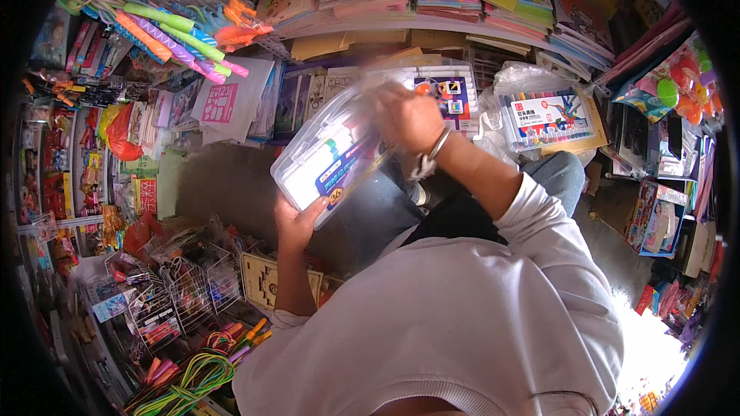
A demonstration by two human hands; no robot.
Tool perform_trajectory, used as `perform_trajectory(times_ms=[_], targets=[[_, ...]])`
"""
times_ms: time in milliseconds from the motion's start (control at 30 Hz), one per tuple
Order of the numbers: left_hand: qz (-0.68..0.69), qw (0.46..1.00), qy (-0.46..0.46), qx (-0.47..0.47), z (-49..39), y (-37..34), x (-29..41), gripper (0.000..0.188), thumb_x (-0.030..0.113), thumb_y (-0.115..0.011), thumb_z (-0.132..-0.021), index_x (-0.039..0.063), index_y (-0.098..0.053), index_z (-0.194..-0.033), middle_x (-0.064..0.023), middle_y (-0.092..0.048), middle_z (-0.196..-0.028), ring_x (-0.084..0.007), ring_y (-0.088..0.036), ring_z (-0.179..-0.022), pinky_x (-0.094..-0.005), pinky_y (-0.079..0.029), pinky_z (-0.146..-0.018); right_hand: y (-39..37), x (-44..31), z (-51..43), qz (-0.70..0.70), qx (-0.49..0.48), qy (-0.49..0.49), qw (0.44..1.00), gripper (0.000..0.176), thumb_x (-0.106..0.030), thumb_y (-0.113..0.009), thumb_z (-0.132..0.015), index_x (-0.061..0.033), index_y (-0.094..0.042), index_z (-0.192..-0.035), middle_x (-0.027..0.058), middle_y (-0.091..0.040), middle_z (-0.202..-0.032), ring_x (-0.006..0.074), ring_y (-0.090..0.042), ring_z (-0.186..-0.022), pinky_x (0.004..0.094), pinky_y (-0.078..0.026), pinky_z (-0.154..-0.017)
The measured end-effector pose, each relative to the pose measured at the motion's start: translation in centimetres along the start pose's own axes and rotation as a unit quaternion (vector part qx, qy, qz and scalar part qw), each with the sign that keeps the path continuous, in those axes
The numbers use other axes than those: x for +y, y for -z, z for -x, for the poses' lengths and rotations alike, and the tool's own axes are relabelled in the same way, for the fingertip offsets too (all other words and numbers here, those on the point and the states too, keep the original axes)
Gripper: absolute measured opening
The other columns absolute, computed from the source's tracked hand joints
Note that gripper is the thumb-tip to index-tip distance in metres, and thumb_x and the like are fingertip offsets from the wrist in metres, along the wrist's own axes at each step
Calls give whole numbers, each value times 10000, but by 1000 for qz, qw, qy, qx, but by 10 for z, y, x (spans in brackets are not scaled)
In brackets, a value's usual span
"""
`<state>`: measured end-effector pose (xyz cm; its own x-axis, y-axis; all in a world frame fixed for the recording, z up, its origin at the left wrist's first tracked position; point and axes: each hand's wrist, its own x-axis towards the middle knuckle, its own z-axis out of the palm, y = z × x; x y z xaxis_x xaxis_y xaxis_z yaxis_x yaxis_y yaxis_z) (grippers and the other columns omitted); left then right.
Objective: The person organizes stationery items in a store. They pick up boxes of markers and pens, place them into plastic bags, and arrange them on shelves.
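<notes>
My left hand [296,221] grips the lower end of a clear plastic marker case [347,153], its thumb on the front. The case is tilted, bears a printed label and shows white contents inside. My right hand [407,115] is at the case's upper end, blurred, with its fingers bent. Whether those fingers hold the case or something else cannot be told. Just behind that hand stands a second clear case of markers [468,89], partly hidden. Further right, a third marker case [546,118] with a bird picture leans on crumpled clear plastic wrapping [523,78].
Stacks of picture books [445,6] fill the shelf ahead. Skipping ropes with coloured handles [173,40] hang at upper left. Wire baskets [191,283] of small goods stand at lower left, near more skipping ropes [196,375]. A blue-edged boxed toy [656,216] is at right.
</notes>
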<state>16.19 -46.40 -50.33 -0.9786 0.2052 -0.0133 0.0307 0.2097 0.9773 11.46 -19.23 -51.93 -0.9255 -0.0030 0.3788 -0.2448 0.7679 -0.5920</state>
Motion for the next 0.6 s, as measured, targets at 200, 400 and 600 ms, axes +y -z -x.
perform_trajectory(times_ms=[200,400,600], targets=[[26,1000,16,-1,1,3,-8,604,-32,-690,-709,-35,-423,-1251,-120,-557,-1173,-180,-552,-1052,-331,-437,-922,7,-22,1,-113,-56,-13,992,263,-241,-541,-838,-113,-638,-1047,146,-664,-859,323,-651,-734,424,-521,-644],[22,1000,-6,14,10,-3,-7,555,-46,-684,-705,-45,-475,-1219,-119,-582,-1159,-178,-563,-1054,-328,-440,-916,1,-24,9,-154,-58,27,986,262,-233,-592,-793,-141,-662,-1028,151,-662,-917,354,-636,-812,416,-524,-709],[26,999,-41,15,10,-5,-5,498,-65,-670,-718,-48,-505,-1188,-112,-594,-1133,-174,-571,-1033,-318,-451,-898,32,23,22,-149,-67,-36,986,212,-200,-595,-833,-122,-666,-1018,123,-673,-871,254,-661,-737,346,-524,-674]])
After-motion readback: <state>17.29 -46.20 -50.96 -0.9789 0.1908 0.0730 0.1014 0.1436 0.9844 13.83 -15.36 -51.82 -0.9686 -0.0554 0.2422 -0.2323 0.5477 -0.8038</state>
